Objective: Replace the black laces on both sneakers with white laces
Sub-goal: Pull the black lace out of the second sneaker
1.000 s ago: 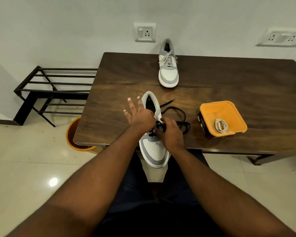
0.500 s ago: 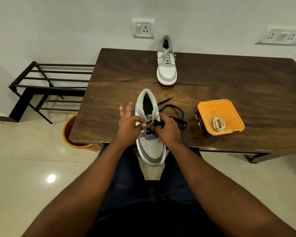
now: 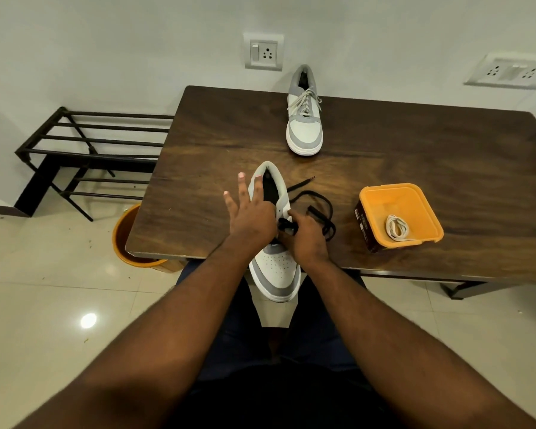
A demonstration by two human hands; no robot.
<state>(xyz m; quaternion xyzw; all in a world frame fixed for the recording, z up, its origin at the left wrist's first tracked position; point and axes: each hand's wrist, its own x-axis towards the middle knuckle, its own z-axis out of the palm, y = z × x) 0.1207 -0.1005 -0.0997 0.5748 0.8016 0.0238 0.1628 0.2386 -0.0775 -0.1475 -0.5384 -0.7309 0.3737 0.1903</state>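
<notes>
A white and grey sneaker (image 3: 276, 267) lies at the table's near edge, its toe hanging over the edge toward me. Its black lace (image 3: 317, 204) trails loose on the wood to the right. My left hand (image 3: 249, 216) rests on the sneaker's left side with fingers spread and straight. My right hand (image 3: 305, 238) pinches the black lace at the eyelets. A second sneaker (image 3: 304, 119) with white laces stands at the table's far edge. A coiled white lace (image 3: 396, 227) lies in an orange tub (image 3: 415, 239) on the right.
The dark wooden table (image 3: 415, 156) stands against a wall with sockets. A black metal shoe rack (image 3: 84, 150) is on the left. An orange bucket (image 3: 124, 236) sits on the floor under the table's left corner.
My left hand has opened and slid up along the sneaker's left side, fingers spread. My right hand stays at the eyelets on the black lace.
</notes>
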